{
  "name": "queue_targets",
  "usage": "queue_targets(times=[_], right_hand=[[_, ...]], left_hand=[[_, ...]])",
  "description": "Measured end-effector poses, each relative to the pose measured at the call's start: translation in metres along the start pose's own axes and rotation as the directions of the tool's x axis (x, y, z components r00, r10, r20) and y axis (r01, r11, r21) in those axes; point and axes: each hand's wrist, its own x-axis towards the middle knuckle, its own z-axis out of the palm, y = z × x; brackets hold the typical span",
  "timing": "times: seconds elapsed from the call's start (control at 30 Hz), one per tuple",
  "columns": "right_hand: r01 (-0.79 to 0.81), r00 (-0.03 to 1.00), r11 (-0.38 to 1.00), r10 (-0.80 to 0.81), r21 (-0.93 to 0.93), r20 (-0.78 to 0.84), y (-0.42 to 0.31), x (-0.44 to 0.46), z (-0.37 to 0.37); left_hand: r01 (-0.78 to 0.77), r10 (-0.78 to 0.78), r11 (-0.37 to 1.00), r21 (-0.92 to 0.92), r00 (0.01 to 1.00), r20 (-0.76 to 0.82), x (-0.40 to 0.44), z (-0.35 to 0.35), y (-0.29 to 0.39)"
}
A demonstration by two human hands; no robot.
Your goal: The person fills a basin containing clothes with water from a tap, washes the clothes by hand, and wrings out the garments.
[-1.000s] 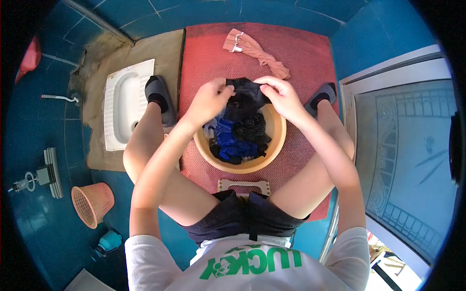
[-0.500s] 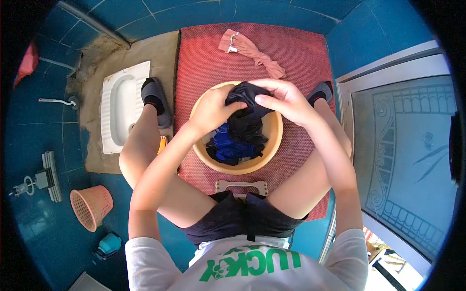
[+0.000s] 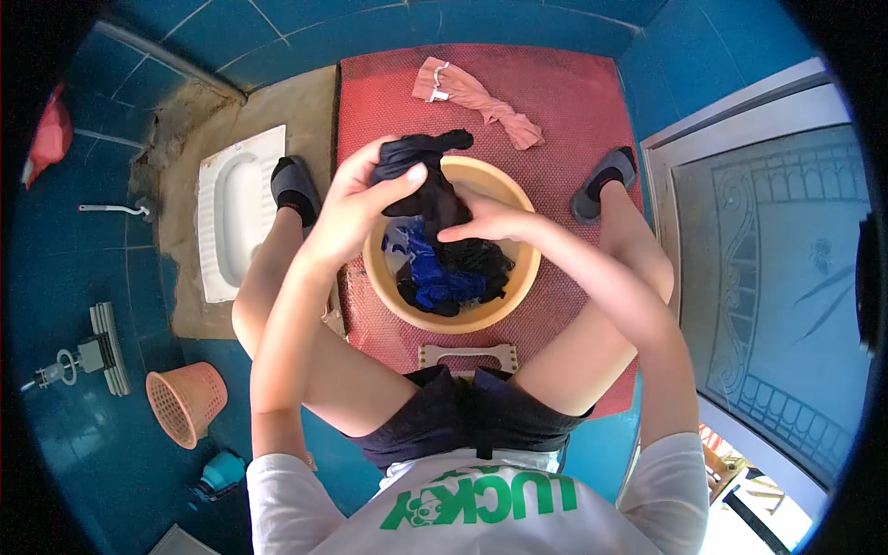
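Note:
A wet-looking black garment (image 3: 421,199) hangs over the yellow basin (image 3: 529,264), bunched at the top. My left hand (image 3: 356,199) is closed on its upper part, thumb laid across the front. Lower down, my right hand (image 3: 490,220) wraps round the hanging cloth, with part of its fingers hidden behind it. Inside the basin lie a blue cloth (image 3: 427,270) and more dark fabric (image 3: 481,254), with some water showing at the left. Where the held garment ends among the dark fabric, I cannot tell.
A twisted pink cloth (image 3: 481,102) lies on the red mat (image 3: 573,102) beyond the basin. To the left are a squat toilet (image 3: 240,213) and a pink basket (image 3: 188,402). A low stool (image 3: 467,353) is beneath me. A glass-panelled door (image 3: 768,277) stands at right.
My left hand has moved left, carrying the garment's bunched top to the basin's left rim. My right hand has shifted left and down onto the lower cloth.

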Motion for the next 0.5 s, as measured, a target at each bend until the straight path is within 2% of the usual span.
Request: queue_targets(times=[0.03, 0.1, 0.13, 0.17, 0.23, 0.27, 0.3, 0.43, 0.47, 0.5], right_hand=[[0.0, 1.0, 1.0, 0.0, 0.002, 0.0, 0.002, 0.004, 0.002], [-0.114, 0.993, 0.993, 0.114, 0.01, 0.01, 0.009, 0.016, 0.004], [-0.067, 0.995, 0.995, 0.06, -0.077, -0.085, -0.002, 0.013, 0.003], [-0.098, 0.991, 0.974, 0.077, -0.203, -0.106, -0.013, 0.012, -0.002], [-0.092, 0.982, 0.991, 0.073, -0.102, -0.173, -0.032, 0.006, -0.015], [-0.179, 0.961, 0.98, 0.155, -0.086, -0.23, -0.042, 0.004, -0.022], [-0.04, 0.946, 0.978, 0.103, 0.203, -0.308, -0.034, 0.004, -0.023], [0.111, 0.901, 0.954, 0.021, 0.278, -0.432, -0.048, -0.005, -0.064], [0.051, 0.909, 0.964, 0.064, 0.262, -0.412, -0.055, -0.008, -0.073], [0.102, 0.911, 0.938, 0.047, 0.333, -0.411, -0.066, -0.017, -0.077]], left_hand=[[-0.03, 0.032, 0.998, -0.046, 0.998, 0.045, -0.003, -0.004, 0.005], [-0.127, 0.126, 0.991, -0.037, 0.992, -0.025, -0.006, -0.017, 0.006], [-0.142, 0.137, 0.989, -0.027, 0.981, -0.14, -0.008, -0.021, 0.01], [-0.167, 0.148, 0.983, -0.08, 0.969, -0.2, -0.008, -0.026, 0.014], [-0.244, 0.192, 0.959, -0.144, 0.935, -0.299, -0.004, -0.041, 0.016], [-0.252, 0.191, 0.956, -0.149, 0.922, -0.336, -0.004, -0.047, 0.019], [-0.254, 0.168, 0.951, -0.175, 0.903, -0.396, -0.003, -0.048, 0.02], [-0.237, 0.165, 0.968, -0.086, 0.854, -0.494, 0.006, -0.054, 0.029], [-0.188, 0.118, 0.98, -0.072, 0.828, -0.548, 0.008, -0.052, 0.027], [-0.139, 0.075, 0.988, -0.06, 0.797, -0.6, 0.009, -0.05, 0.027]])
